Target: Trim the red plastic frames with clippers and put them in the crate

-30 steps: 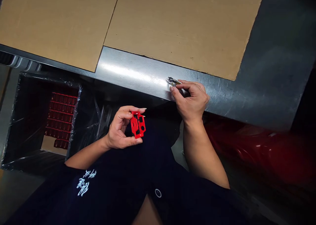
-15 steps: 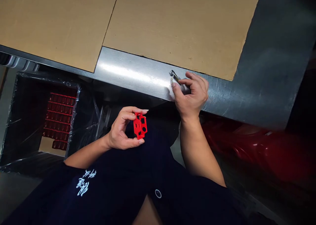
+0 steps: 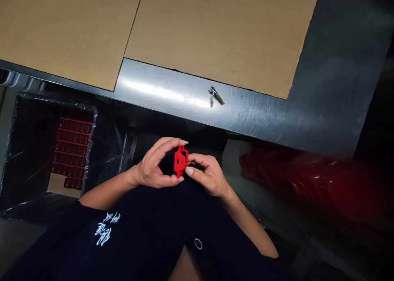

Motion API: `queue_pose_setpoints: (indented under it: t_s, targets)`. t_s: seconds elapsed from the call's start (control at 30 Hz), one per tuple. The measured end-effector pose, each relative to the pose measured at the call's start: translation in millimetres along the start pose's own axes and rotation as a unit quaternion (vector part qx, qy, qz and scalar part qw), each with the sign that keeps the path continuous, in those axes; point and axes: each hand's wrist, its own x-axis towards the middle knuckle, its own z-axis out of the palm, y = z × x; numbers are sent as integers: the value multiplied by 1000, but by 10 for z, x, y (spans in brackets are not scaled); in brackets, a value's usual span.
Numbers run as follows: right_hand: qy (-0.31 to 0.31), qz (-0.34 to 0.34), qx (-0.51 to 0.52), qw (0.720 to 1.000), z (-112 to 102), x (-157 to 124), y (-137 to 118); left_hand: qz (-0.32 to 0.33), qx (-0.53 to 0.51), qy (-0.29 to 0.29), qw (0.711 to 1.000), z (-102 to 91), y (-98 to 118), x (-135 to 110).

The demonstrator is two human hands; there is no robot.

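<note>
My left hand [image 3: 156, 164] grips a small red plastic part [image 3: 179, 162] by its upper and lower ends, between fingers and thumb. Several cut-out openings show in the part. At its right edge, my right hand [image 3: 207, 172] has thumb and fingertips closed on the part; the exact contact is partly hidden. Up on the metal table edge lies what looks like a nail clipper [image 3: 217, 96], its lever swung out, apart from both hands.
Cardboard sheets [image 3: 212, 30] cover much of the metal table [image 3: 264, 116]. A plastic-lined box [image 3: 95, 141] at the left holds rows of red parts [image 3: 72, 143]. Red plastic material [image 3: 310, 182] sits below the table at the right.
My right hand has left the nail clipper on the metal edge and come down to the red part. My left hand has turned the part slightly and shifted it right.
</note>
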Motion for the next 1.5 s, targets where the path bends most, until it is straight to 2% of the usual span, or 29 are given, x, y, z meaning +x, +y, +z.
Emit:
queue_pose_setpoints:
  t_s: [0.13, 0.3, 0.7, 1.03, 1.27, 1.5]
  targets:
    - [57, 13, -95, 994, 55, 22, -213, 84, 37, -14, 996, -28, 16, 65]
    - [40, 33, -161, 986, 91, 38, -380, 123, 67, -9, 990, -63, 29, 64]
    - [1, -25, -192, 981, 32, 9, -460, 121, 59, -18, 991, -76, 51, 56]
    - [-78, 2, -211, 974, -97, 26, -556, 125, 55, -14, 991, -84, 52, 43]
    - [-42, 25, -237, 970, -42, 35, -536, 126, 53, -20, 990, -91, 44, 47]
    - [-80, 5, -261, 962, -99, 28, -543, 130, 51, -28, 990, -92, 33, 35]
